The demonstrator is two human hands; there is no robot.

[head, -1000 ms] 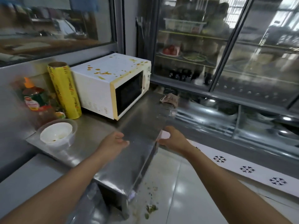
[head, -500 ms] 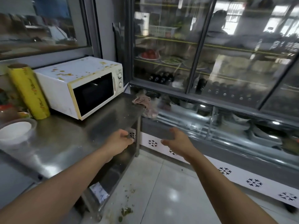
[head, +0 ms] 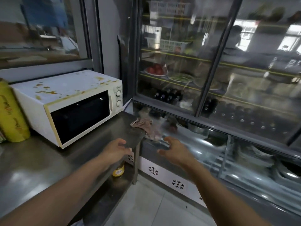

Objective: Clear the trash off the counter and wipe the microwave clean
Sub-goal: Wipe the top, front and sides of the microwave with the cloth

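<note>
Grip: in the head view I see both hands empty. My left hand (head: 116, 149) hangs over the counter's front edge at frame centre, fingers loosely curled around nothing. My right hand (head: 175, 150) is spread wide in the air just right of it, beyond the counter's end.
Microwave: the microwave (head: 70, 106) sits on the counter (head: 37, 162) at left centre, door shut, with orange-brown splatters over its white top.
Rag: a pinkish rag (head: 144, 125) lies crumpled on the counter's far right corner, above and between my hands, touching neither.
Roll: a yellow roll (head: 11, 113) stands upright at the left edge, just beside the microwave.
Jar: I see a yellow-labelled jar (head: 118, 170) on the lower shelf, under my left hand.
Cooler: a glass-fronted cooler (head: 211, 70) fills the right half.
</note>
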